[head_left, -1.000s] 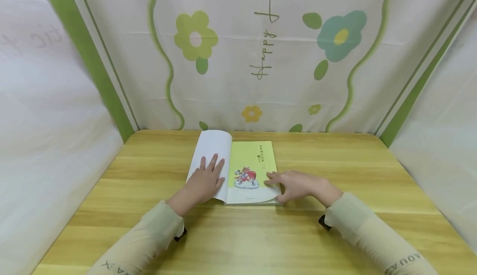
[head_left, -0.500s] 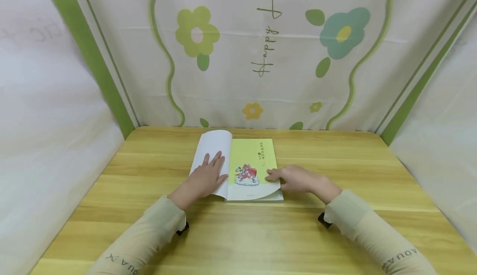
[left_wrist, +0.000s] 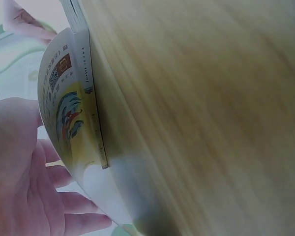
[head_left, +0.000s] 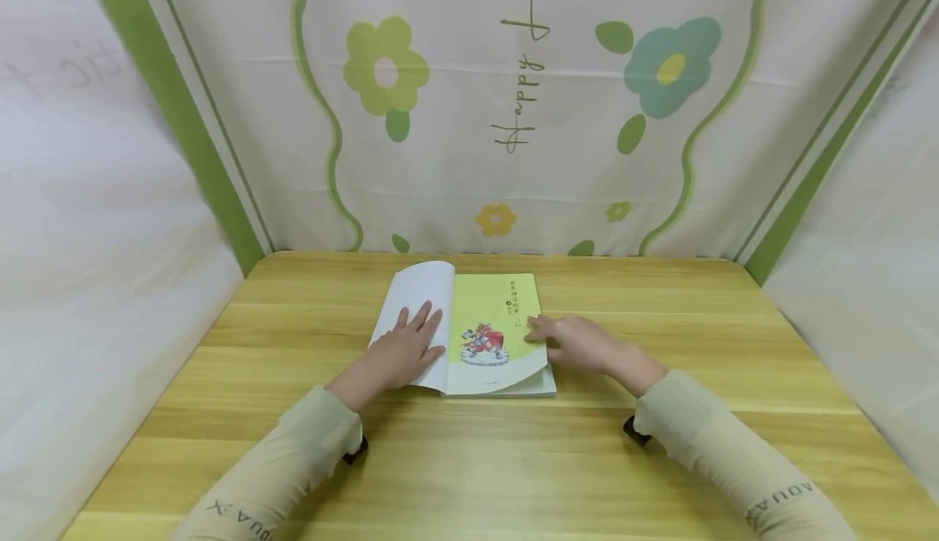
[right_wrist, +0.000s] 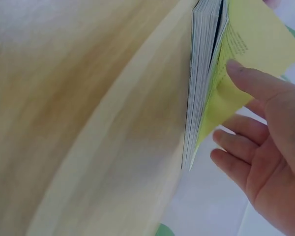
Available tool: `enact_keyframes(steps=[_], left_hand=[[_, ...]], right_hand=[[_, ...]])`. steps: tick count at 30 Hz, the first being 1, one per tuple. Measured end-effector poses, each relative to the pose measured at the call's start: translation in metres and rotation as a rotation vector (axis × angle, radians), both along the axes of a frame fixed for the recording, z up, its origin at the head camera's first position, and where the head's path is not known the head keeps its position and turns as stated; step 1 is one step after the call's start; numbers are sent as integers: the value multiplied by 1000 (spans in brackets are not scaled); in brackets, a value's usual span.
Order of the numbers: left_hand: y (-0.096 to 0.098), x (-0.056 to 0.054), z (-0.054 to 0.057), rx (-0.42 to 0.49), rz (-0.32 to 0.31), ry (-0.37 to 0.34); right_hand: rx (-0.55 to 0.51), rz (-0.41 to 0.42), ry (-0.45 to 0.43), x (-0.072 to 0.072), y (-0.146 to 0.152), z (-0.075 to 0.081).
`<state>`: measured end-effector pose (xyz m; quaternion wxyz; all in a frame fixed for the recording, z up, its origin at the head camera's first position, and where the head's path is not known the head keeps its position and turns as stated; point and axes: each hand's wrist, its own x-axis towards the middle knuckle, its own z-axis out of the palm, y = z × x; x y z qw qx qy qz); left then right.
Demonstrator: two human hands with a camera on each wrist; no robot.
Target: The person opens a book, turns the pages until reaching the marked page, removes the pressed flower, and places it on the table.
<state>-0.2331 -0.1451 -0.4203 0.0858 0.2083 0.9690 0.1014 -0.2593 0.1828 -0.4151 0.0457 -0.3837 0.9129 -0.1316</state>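
A paperback book [head_left: 484,393] lies on the table, its white-lined cover [head_left: 421,284] folded over to the left. The spine and printed outside of this cover [left_wrist: 69,113] show in the left wrist view. My left hand [head_left: 394,358] rests on the cover with fingers spread and straight. On the right side is a yellow-green page [head_left: 487,301] with a small figure picture, its near right corner curling up. My right hand [head_left: 583,344] pinches that page's right edge, thumb under the raised page [right_wrist: 258,37] and fingers over it. The page block [right_wrist: 201,73] lies beneath.
The wood-grain table [head_left: 499,468] spreads around the book. A white curtain [head_left: 455,158] with printed flowers hangs behind the table, and white cloth walls [head_left: 110,280] stand at both sides. Black wrist devices [head_left: 637,432] show under both cuffs.
My right hand has slid slightly up along the page's right edge, and the near right corner has lifted further off the pages below. My left hand stays on the cover.
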Motion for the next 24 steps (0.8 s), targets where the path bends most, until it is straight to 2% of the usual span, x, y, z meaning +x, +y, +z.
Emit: enact_keyframes(steps=[2,7,9,12,16,21,24], left_hand=[[0,-1,0,1,1,-5],[1,-1,2,14,-3,-20],[2,-1,4,18,-7,-23],[2,-2,4,19,-15,-21],[2,-3,4,19,-23,-20],[1,-5,4,23,-28,-21],[1,-5,4,33,-31,-27]], right_hand=[[-17,-42,-2,0,-1,0],[-87,-203,-78,0,-3,-2],[-120,-243,-99,1,-4,-3],[-165,-252,-105,0,-6,-4],[-261,-243,-167,-1,-9,-6],[-445,-237,-345,-1,-15,-10],[-520,-242,-442,1,-21,-11]])
